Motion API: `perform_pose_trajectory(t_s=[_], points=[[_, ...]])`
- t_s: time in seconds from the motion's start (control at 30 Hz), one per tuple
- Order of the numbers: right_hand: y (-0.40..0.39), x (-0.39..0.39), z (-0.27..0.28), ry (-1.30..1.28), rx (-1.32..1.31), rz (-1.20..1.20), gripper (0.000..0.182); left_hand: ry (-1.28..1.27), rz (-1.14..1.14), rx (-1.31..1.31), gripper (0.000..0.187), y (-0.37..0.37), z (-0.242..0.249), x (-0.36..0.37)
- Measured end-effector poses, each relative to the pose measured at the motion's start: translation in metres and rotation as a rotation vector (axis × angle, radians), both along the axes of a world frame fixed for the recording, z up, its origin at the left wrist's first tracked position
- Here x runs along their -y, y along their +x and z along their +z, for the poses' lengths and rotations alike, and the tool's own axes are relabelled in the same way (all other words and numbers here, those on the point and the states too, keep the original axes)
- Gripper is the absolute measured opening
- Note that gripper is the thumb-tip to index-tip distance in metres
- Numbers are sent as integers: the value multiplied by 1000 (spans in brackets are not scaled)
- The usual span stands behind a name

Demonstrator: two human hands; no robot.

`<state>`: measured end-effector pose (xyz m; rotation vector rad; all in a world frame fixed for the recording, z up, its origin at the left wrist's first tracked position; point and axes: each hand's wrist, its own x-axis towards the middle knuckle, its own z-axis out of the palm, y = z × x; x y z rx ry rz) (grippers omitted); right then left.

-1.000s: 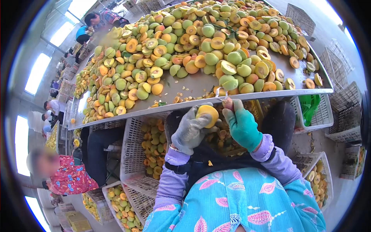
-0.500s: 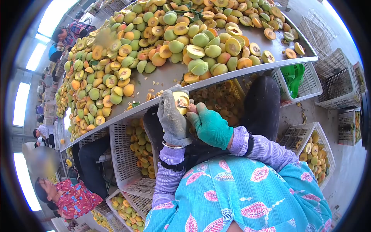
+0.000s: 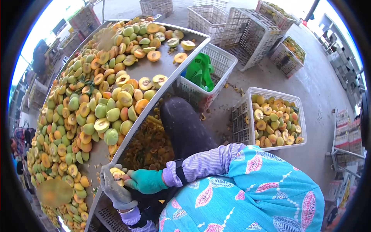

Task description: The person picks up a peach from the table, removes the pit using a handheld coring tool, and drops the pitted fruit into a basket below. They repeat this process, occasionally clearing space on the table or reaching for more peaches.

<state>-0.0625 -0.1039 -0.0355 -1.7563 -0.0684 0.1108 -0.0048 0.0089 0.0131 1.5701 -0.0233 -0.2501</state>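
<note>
My left hand (image 3: 113,189), in a grey work glove, is wrapped round a yellow-green apricot half (image 3: 117,172) with its cut face showing. My right hand (image 3: 148,181), in a green glove, is closed beside it on a small pitting knife (image 3: 119,178), whose short metal tip touches the cut flesh. The knife's handle is mostly hidden in the fingers. Both hands are close together just off the metal table's edge (image 3: 152,104), above my lap. A heap of apricots (image 3: 92,100), many of them halved, covers much of the table.
Trimmings lie in a container (image 3: 148,145) below the table edge. A white crate with a green bag (image 3: 201,71) stands by my knee (image 3: 185,120). To the right is a crate of apricot halves (image 3: 276,121). More crates (image 3: 247,38) stand behind on the concrete floor.
The view has swung to the right, so the hands appear lower and further left, and the right-hand crate shows whole. Both hands keep their hold. The nearby seated co-worker is out of view.
</note>
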Motion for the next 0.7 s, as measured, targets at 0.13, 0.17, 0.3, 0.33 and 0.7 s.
perform_pose_trajectory(t_s=[0.13, 0.17, 0.3, 0.33, 0.7], points=[[3, 16, 34, 719, -484, 180, 44, -99, 124, 101, 43, 2, -5, 18], [3, 18, 35, 834, -600, 237, 45, -91, 116, 97, 43, 1, -3, 20], [-7, 20, 46, 581, -435, 65, 50, -57, 42, -68, 50, -3, 10, 32], [-6, 21, 45, 588, -431, 79, 50, -20, 36, -85, 52, -1, 9, 31], [-2, 0, 27, 549, -328, 10, 40, -118, 46, 4, 49, 17, -6, 17]])
